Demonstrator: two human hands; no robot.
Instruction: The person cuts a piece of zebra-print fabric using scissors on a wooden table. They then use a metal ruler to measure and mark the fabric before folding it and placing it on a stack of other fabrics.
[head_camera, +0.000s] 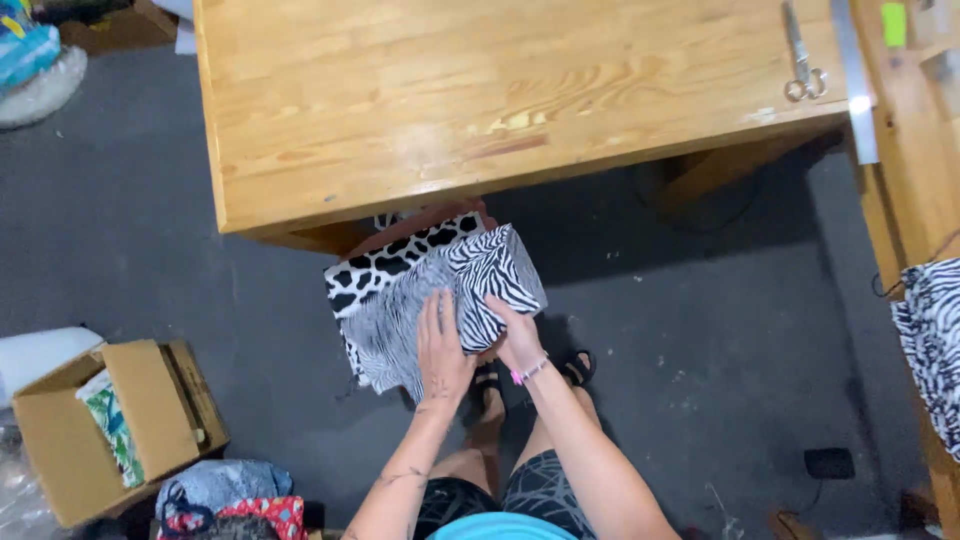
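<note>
A wooden surface (450, 90) is being stood at. Just below its edge, black-and-white animal-print fabric (400, 280), zebra and blotched, is being pressed by the flat, open left hand (442, 350) and gripped by the right hand (515, 335).

Both hands (478, 345) side by side, flat

Lit evenly and softly from above, with pale glare on the wooden table (480, 100) beyond the hands. Deep shadow under its near edge, spilling across the grey floor (720, 330) to the right. Slightly soft throughout; mild wide-angle bending at the frame edges; blown highlight on the metal ruler (857, 90).
</note>
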